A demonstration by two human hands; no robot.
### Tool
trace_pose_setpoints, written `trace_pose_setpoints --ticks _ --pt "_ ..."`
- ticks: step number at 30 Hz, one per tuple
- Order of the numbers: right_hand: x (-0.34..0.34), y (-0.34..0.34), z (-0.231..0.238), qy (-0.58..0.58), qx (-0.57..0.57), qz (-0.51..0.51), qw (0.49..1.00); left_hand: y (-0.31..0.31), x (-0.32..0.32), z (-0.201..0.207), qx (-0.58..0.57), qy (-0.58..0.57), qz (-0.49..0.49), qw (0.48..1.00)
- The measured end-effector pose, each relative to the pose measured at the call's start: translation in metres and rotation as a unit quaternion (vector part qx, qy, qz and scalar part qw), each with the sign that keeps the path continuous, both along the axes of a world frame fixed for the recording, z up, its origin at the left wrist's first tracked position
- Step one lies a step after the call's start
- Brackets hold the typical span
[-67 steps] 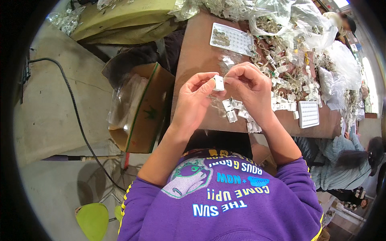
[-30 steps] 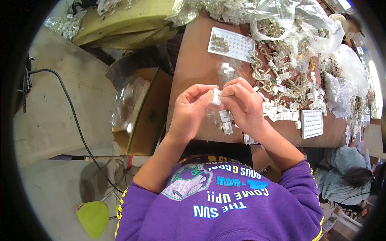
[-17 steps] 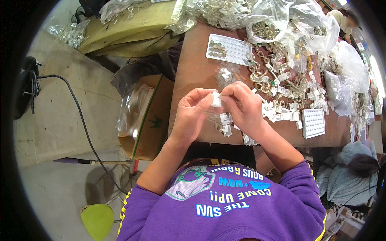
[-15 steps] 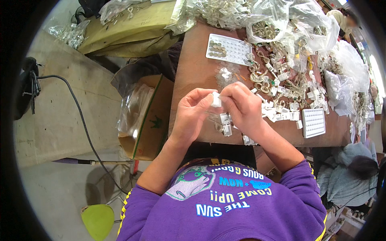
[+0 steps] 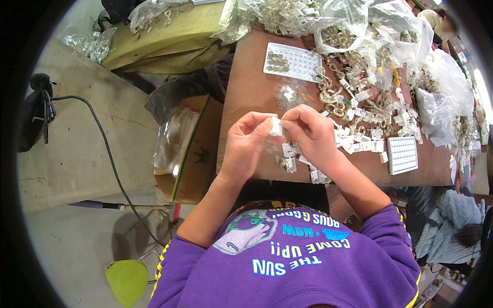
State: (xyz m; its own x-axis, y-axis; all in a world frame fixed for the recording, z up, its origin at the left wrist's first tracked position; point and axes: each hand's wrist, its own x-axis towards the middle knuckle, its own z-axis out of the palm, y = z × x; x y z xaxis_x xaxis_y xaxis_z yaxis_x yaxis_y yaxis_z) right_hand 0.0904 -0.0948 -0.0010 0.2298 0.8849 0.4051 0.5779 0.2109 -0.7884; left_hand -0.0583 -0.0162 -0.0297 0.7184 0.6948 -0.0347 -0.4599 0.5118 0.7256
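Between my hands, above the near part of the brown table, is a small white block-shaped plastic piece (image 5: 276, 127). My left hand (image 5: 245, 141) pinches it from the left, thumb against its side. The thumb and bent fingers of my right hand (image 5: 314, 134) close on its right edge; whether they hold a separate small part there is hidden. Just below the hands lie a few white plastic pieces (image 5: 289, 156) with metal rings. Beyond them is a small heap of clear plastic discs (image 5: 289, 95).
A white tray (image 5: 303, 65) partly filled with coin-like discs lies farther back; another white tray (image 5: 402, 155) sits at right. Many white pieces with metal clasps (image 5: 359, 105) and clear bags (image 5: 400, 31) crowd the table's right. A cardboard box (image 5: 197, 164) stands left of the table.
Both hands stay nearly in place around the white piece. My right fingers have shifted slightly against its edge, and the whole view has moved a little.
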Motion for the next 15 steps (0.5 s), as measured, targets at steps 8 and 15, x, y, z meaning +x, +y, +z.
trace_pose_setpoints --ticks 8,15 --pt "-0.0020 0.0029 0.0008 -0.096 0.071 0.022 0.993 0.0009 -0.0006 -0.0015 -0.006 -0.008 -0.001 1.000" --pt "-0.0036 0.0038 -0.0019 -0.041 0.047 0.013 0.998 -0.0010 0.0002 0.0015 -0.013 -0.001 0.017 1.000"
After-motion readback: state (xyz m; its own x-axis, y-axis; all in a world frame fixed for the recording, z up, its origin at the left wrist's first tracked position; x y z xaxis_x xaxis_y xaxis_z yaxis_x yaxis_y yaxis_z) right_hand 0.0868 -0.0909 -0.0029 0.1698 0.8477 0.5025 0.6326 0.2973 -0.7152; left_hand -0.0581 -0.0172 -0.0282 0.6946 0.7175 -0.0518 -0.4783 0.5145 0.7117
